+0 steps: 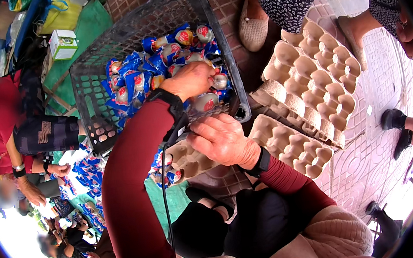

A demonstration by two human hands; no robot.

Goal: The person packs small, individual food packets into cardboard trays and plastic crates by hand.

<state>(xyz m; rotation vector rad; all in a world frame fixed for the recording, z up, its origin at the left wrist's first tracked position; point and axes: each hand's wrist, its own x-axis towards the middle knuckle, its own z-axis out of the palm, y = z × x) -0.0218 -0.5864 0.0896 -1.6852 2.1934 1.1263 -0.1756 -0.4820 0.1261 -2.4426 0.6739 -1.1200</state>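
My left hand (191, 80) reaches into a black plastic crate (240, 88). Its fingers are curled down among small blue and clear plastic packets (136, 81), which hold round, egg-like items with red markings. A pale round packet (220, 81) lies right at the fingertips; whether they grip it is unclear. Just outside the crate's near rim is my right hand (224, 142), fingers bent, with its fingertips partly hidden. Below it, a moulded pulp egg tray (191, 160) holds a few similar packets (171, 175) at its left end. Both wrists wear dark bands.
More pulp egg trays (313, 77) are piled at the right on paving, with another (290, 147) beside them. A person in patterned clothes stands at the upper right. Other people are at the left around more packets (88, 176). A white and green box (63, 44) sits on green sheeting.
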